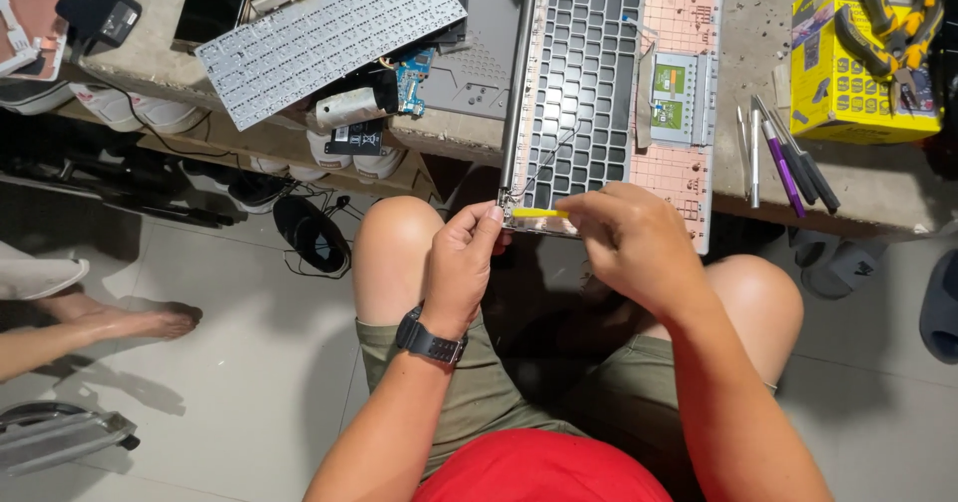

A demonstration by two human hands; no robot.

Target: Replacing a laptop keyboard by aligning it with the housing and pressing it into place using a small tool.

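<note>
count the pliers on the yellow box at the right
2, both with yellow and black handles, lying on the yellow box: one pair across its top, the other pair at the far right edge, partly cut off; more may be hidden.

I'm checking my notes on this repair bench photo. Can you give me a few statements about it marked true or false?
1. The right hand holds a yellow tool at the near edge of the laptop palmrest shell. True.
2. The left hand is resting on the knee. False: it is raised at the shell's near left corner, by the tool's tip.
3. A detached keyboard lies left of the shell. True.
4. The yellow box sits on the floor. False: it is on the bench, at the right, with pliers on top.
5. The left wrist wears a black watch. True.
</note>
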